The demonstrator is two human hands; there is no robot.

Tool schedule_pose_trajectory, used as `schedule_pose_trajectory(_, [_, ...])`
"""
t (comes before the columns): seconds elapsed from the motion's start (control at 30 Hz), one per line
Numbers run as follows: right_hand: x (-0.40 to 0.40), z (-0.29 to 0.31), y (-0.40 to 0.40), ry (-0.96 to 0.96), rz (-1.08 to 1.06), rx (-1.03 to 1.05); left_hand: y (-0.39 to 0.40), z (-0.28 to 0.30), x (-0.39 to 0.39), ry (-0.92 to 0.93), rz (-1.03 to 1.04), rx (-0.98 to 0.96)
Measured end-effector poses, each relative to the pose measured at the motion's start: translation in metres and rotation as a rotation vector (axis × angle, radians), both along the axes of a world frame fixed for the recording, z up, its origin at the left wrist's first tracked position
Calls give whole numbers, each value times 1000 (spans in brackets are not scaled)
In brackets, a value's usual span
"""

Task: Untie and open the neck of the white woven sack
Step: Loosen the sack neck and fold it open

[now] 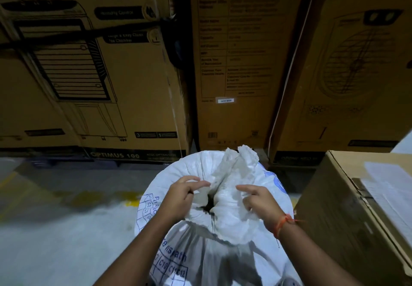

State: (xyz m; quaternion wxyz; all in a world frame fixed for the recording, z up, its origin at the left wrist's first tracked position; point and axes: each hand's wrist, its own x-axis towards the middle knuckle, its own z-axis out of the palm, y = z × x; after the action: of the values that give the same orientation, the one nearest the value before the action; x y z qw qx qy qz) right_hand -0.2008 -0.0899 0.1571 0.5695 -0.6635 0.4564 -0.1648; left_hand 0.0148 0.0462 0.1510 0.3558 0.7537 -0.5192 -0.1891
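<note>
White woven sack (214, 198) with blue print stands at lower centre; left hand (178, 193) and right hand (259, 203) pinch its crumpled neck from either side with curled fingers (199, 184).

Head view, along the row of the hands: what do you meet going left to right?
Grey floor → left hand gripping the white woven sack's neck → dark opening of the neck → right hand, also gripping it → orange wrist thread → brown carton.
</note>
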Motion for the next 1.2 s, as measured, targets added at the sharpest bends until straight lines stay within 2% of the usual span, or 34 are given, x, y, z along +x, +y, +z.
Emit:
schedule_pose_trajectory(0.1, [-13, -5, -5, -154, -188, 49, 14, -1, 16, -69, -1, -17])
schedule_pose_trajectory(0.2, [-22, -10, -5, -198, -299, -45, 26, 0, 20, -144, -86, -3])
schedule_pose_trajectory(0.3, [-27, -7, 0, -165, -243, -104, 32, 2, 19, -251, -138, 51])
schedule_pose_trajectory(0.4, [-33, 1, 7, -192, -205, -72, 34, 12, 14, -304, -8, 129])
schedule_pose_trajectory(0.43, [-34, 4, 8, -240, -216, -31, 33, 15, 13, -241, 99, 101])
schedule_pose_trajectory(0.47, [-35, 7, 9, -306, -240, 31, 32, 17, 12, -58, 226, 23])
schedule_pose_trajectory(0.57, [-39, 20, 14, -549, -318, 246, 31, 21, 13, 687, 517, -281])
schedule_pose_trajectory(0.6, [-41, 24, 16, -609, -336, 293, 31, 22, 14, 849, 560, -347])
schedule_pose_trajectory(0.67, [-45, 29, 19, -694, -365, 348, 31, 22, 14, 1010, 602, -418])
schedule_pose_trajectory(0.9, [-79, 24, 5, -825, -545, 374, 48, 31, 24, 1140, 753, -703])
schedule_pose_trajectory(1.0, [-92, 11, 6, -810, -577, 417, 62, 20, 32, 1216, 844, -778])
schedule_pose_trajectory(1.1, [-94, -12, 13, -723, -551, 466, 66, -15, 36, 1207, 857, -639])
schedule_pose_trajectory(1.17, [-90, -22, 21, -643, -484, 488, 68, -41, 39, 1073, 837, -434])
schedule_pose_trajectory(1.2, [-88, -24, 25, -596, -454, 482, 68, -50, 40, 947, 832, -294])
